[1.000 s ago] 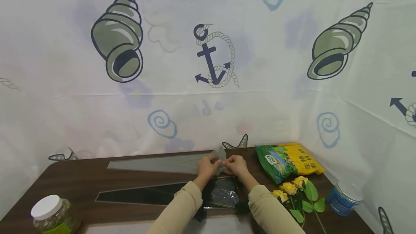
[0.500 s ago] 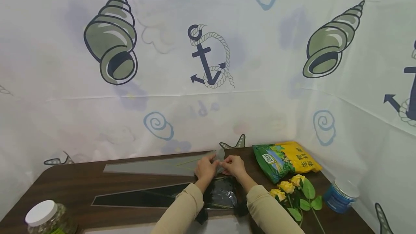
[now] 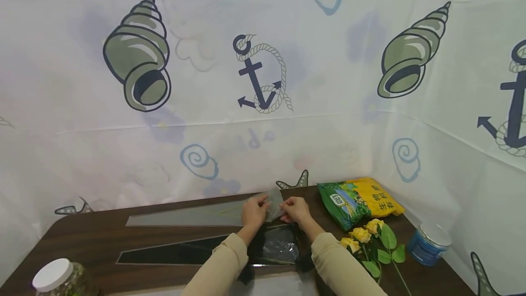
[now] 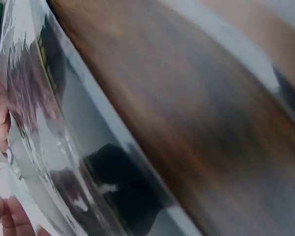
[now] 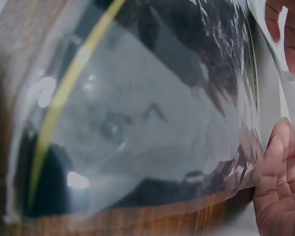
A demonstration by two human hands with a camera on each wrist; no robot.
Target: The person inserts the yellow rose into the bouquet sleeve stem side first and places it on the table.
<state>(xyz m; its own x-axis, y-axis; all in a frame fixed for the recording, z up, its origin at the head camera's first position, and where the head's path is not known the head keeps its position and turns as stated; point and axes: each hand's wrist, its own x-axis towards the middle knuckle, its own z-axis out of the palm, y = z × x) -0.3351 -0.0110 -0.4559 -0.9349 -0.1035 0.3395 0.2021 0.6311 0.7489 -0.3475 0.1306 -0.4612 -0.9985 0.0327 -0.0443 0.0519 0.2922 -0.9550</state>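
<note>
A translucent grey sheet (image 3: 181, 217) lies along the table's back, its right end (image 3: 274, 202) raised between the hands. My left hand (image 3: 254, 213) grips that end from the left, with curled fingers; its fingertips (image 4: 14, 216) show low in the left wrist view. The right hand (image 3: 297, 209) pinches the raised edge from the right; thumb and fingers (image 5: 282, 177) show in the right wrist view. Nearer me lies a dark sleeve (image 3: 172, 251) with glossy clear film (image 3: 281, 245), below both hands. Some fingertips are hidden behind the grey sheet.
Right of the hands lie a green and yellow bag (image 3: 361, 199), yellow roses (image 3: 359, 234) and a blue tin (image 3: 427, 245). A white-lidded jar (image 3: 53, 275) stands front left. Another pale sheet (image 3: 283, 284) lies at the front edge. Patterned cloth hangs behind.
My left hand has shifted slightly left, away from the right hand, and more of the grey sheet's raised end shows between them. The right hand remains at its edge. The head view has shifted a little.
</note>
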